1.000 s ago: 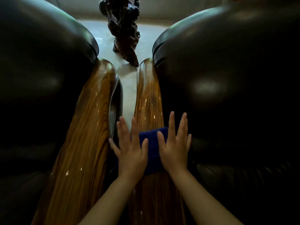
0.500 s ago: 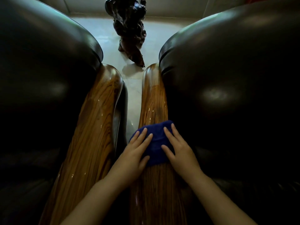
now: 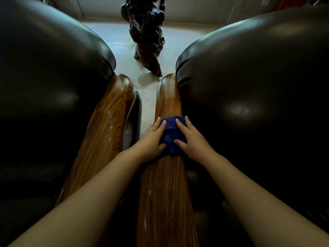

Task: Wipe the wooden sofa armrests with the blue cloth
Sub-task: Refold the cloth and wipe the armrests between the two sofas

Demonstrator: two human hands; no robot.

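The blue cloth (image 3: pixel 170 138) lies draped over the right glossy wooden armrest (image 3: pixel 165 189), about midway along it. My left hand (image 3: pixel 153 139) presses on the cloth's left side and my right hand (image 3: pixel 192 139) presses on its right side, fingers pointing away from me. Both palms lie flat on the cloth, which is bunched between them. A second wooden armrest (image 3: pixel 105 132) runs parallel on the left, untouched, with shiny wet streaks.
Dark leather cushions bulge on both sides: the left cushion (image 3: pixel 49 82) and the right cushion (image 3: pixel 258 97). A narrow gap of pale tiled floor (image 3: pixel 147 104) separates the armrests. A dark carved wooden sculpture (image 3: pixel 147 32) stands on the floor beyond them.
Both hands have slid the cloth farther along the right armrest, away from me. The fingers, spread and raised a second ago, now lie flat on the cloth.
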